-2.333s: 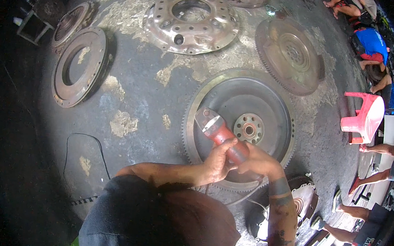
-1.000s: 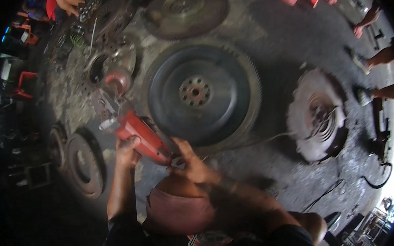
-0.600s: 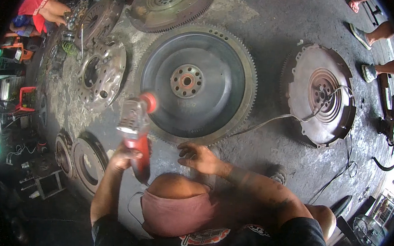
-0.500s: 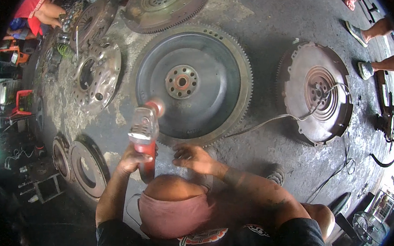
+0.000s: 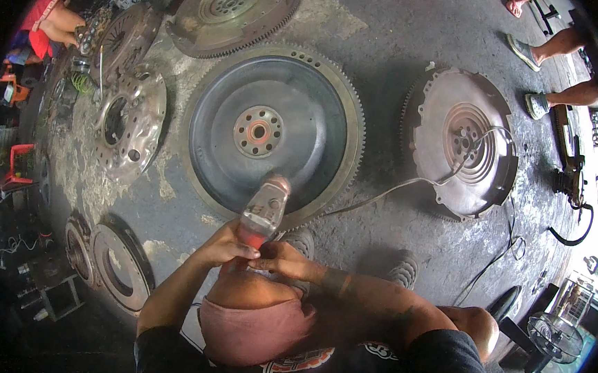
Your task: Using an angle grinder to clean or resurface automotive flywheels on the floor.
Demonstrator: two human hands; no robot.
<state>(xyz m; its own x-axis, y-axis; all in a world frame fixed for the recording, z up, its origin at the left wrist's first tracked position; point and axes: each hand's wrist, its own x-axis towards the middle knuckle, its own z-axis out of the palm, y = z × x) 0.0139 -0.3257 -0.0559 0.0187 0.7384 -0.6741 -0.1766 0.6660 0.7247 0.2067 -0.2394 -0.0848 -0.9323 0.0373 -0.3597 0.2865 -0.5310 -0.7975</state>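
My left hand [image 5: 227, 246] is wrapped round the red body of an angle grinder [image 5: 265, 210], whose grey metal head points away from me. Against the other side of that body, my right hand [image 5: 281, 260] has its fingers curled in, partly hidden behind the tool. The grinder's head overlaps the near rim of a big toothed flywheel [image 5: 305, 104]; whether it touches, I cannot tell. The flywheel lies flat, with a ring of bolt holes and an orange-edged centre bore.
A second flywheel [image 5: 234, 26] lies beyond, and a clutch cover [image 5: 147, 124] is at the left. To the right, a cable [image 5: 382, 192] runs onto another toothed disc [image 5: 434, 140]. Metal rings [image 5: 138, 262] are at near left. People's legs [image 5: 565, 42] and a fan [image 5: 553, 339] are at the right.
The grinder has swung right and come closer to me, its head tilting. My right hand has come in from beside it and closed on its body. The view has shifted slightly.
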